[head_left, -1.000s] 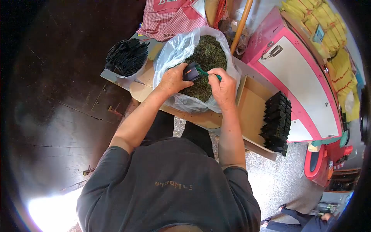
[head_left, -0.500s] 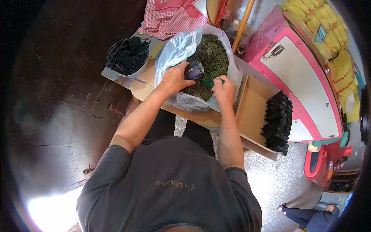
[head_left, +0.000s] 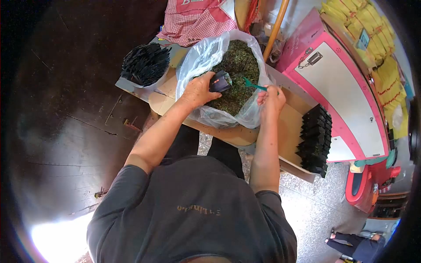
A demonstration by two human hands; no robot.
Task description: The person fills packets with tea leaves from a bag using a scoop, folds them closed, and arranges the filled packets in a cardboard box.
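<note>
My left hand (head_left: 198,90) is wrapped round a small black packet (head_left: 219,82) with red marks, its open end facing right. The packet is held over a clear plastic bag (head_left: 206,49) full of dry dark green leaves (head_left: 239,63). At the bag's right rim, my right hand (head_left: 272,99) grips the handle of a green scoop (head_left: 254,85). The scoop's forked-looking tip points left, above the leaves. Whether anything lies on the tip is too small to tell.
Many flat black packets (head_left: 146,63) fill a tub at left. A cardboard box (head_left: 285,127) at right holds a row of black packets (head_left: 315,140). Behind lie a checked red cloth (head_left: 197,22) and a wooden pole (head_left: 276,30). Another person (head_left: 362,246) is at lower right.
My right hand brought the scoop from the packet's mouth down to the leaves, then right to the bag's rim. My left hand barely moved. The other person's legs shifted.
</note>
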